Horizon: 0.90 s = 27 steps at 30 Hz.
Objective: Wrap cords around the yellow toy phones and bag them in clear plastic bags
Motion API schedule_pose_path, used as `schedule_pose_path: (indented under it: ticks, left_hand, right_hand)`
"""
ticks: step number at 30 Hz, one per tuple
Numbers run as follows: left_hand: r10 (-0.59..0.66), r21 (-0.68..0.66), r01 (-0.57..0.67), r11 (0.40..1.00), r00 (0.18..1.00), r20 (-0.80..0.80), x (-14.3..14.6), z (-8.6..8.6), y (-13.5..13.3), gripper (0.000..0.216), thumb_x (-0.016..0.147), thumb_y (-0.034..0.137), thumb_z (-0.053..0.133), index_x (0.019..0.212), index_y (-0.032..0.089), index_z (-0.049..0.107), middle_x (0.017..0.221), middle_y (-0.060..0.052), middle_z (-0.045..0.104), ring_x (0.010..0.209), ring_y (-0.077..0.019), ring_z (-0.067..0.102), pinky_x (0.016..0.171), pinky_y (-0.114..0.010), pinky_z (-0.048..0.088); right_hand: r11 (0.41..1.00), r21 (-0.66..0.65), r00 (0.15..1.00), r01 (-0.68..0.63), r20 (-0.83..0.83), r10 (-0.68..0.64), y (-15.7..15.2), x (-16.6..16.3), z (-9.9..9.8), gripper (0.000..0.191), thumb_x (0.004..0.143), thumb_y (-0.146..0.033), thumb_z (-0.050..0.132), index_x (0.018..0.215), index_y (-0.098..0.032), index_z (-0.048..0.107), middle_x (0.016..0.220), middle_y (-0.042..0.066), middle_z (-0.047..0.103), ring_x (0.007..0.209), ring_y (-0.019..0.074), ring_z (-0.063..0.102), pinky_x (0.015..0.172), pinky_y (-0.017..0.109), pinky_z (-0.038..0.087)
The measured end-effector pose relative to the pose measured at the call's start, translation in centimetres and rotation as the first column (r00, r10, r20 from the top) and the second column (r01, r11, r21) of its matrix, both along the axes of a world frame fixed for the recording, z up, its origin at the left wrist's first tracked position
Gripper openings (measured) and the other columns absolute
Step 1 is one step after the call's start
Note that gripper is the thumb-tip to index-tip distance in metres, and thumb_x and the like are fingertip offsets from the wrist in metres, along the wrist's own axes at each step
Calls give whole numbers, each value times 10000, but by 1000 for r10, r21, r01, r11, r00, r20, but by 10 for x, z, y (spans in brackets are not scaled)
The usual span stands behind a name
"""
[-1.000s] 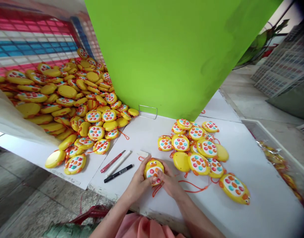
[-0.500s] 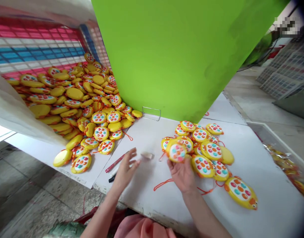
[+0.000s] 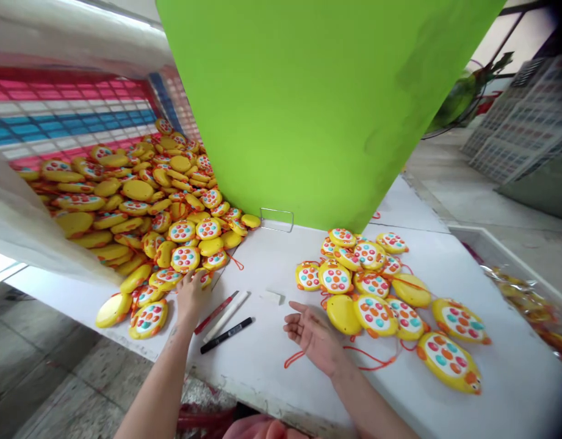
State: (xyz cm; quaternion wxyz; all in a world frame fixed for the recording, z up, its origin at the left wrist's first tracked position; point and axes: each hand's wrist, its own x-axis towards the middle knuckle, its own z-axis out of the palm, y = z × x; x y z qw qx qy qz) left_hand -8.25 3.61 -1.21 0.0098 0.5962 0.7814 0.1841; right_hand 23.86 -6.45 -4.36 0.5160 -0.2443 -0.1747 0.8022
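My left hand reaches out to the edge of a big heap of yellow duck toys with coloured buttons, its fingers on one toy at the heap's near edge. Whether it grips the toy is not visible. My right hand hovers palm up over the white table, fingers apart and holding nothing. Just right of it lies a smaller pile of the same toys with orange cords.
Three pens and a small white eraser lie between my hands. A large green board stands behind the table. A white tray with bagged items sits at the right. Crates are stacked at the far right.
A second ago both hands held one toy. My right hand then put it on the right pile and came back with nothing in it. My left hand moved left to the big heap.
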Motion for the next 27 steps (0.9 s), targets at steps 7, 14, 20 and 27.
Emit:
schedule_pose_path:
  ticks: [7,14,20,27]
  left_hand:
    - [-296,196,242,950,897,328,49,30,-21,404,802,335,581,1180,194,603,1252,-91,591,1122,-254,563,889,-349,503]
    - [-808,197,811,551,461,367,153,36,-91,631,784,104,612,1364,285,442,1413,-74,460,1314,-243,392,1100,-444,350]
    - [-465,133,581,803,471,749,149,17,-98,670,790,329,700,1381,267,390,1382,-125,436,1179,-283,514,925,-445,500]
    - [-197,71,596,800,149,969,151,22,-103,783,806,455,663,1436,186,285,1278,-120,537,1083,-244,566,949,-385,479]
  right_hand:
    - [999,20,999,-43,-7,43,2,0,0,383,855,-354,663,1195,-184,613,1040,92,708,918,186,662,829,319,470]
    - [994,-10,987,-107,-119,105,2,-2,1,460,830,-527,636,1199,-254,600,1163,54,679,1048,226,618,841,376,508]
    - [999,35,997,-2,-75,5,2,-4,0,351,904,-383,589,1221,-232,590,1212,51,661,1088,220,611,871,365,514]
    - [988,113,994,-108,-5,109,-2,-4,3,426,859,-380,659,1255,-257,560,1226,70,637,1101,226,607,948,402,482]
